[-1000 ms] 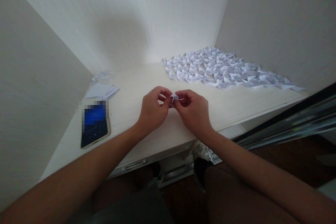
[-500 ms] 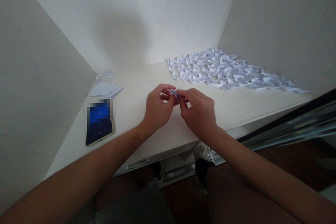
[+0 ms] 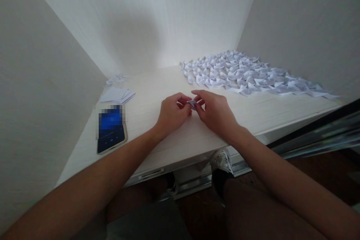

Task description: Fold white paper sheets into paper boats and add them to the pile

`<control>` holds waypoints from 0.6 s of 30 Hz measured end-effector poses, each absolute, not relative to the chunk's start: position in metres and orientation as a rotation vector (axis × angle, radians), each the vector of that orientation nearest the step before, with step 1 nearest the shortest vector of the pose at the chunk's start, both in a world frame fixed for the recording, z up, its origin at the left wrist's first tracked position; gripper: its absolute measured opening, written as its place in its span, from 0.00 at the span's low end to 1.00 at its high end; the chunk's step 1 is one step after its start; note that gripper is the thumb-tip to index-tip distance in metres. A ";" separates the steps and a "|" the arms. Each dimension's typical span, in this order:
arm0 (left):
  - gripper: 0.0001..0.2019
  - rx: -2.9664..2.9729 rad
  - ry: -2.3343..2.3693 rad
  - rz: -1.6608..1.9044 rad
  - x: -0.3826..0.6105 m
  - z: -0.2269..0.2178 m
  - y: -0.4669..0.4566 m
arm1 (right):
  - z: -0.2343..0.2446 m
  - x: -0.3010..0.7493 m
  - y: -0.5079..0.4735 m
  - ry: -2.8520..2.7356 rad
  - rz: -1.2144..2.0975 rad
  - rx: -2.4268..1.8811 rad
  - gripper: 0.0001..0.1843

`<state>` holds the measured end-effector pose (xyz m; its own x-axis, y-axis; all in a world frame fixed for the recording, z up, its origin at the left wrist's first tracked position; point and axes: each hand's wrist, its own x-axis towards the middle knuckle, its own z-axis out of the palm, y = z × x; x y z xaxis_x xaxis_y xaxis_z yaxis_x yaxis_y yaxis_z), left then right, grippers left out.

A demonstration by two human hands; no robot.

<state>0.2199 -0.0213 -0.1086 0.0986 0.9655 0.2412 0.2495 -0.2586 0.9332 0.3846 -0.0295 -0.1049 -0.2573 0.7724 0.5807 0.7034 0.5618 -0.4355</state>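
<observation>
Both hands meet over the middle of a pale wooden shelf (image 3: 157,135). My left hand (image 3: 172,113) and my right hand (image 3: 214,111) pinch a small folded piece of white paper (image 3: 192,104) between their fingertips, just above the surface. Most of the paper is hidden by the fingers. A large spread of similar small folded white paper pieces (image 3: 242,73) covers the far right of the shelf.
A phone (image 3: 111,135) with a lit screen lies at the left of the shelf. Behind it sits a small stack of white paper squares (image 3: 117,95) and a few folded bits (image 3: 116,79). White walls close in the left, back and right. A sliding-door rail (image 3: 315,135) runs along the right.
The hands have sunk a little toward the shelf while working the small paper piece between the fingertips. The view has shifted slightly to the left.
</observation>
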 end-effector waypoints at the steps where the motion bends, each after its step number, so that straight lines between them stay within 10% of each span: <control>1: 0.03 1.638 1.238 1.205 0.220 -0.108 -0.021 | -0.104 0.385 -0.028 -2.045 0.088 -1.169 0.21; 18: 0.04 1.078 1.145 0.923 0.210 -0.094 -0.011 | -0.106 0.398 -0.028 -2.186 0.174 -1.112 0.06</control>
<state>0.2098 -0.0113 -0.0938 0.1871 0.9541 -0.2340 -0.0265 0.2431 0.9696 0.3976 -0.0280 -0.1062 -0.4127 0.7587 0.5040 0.6696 0.6278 -0.3968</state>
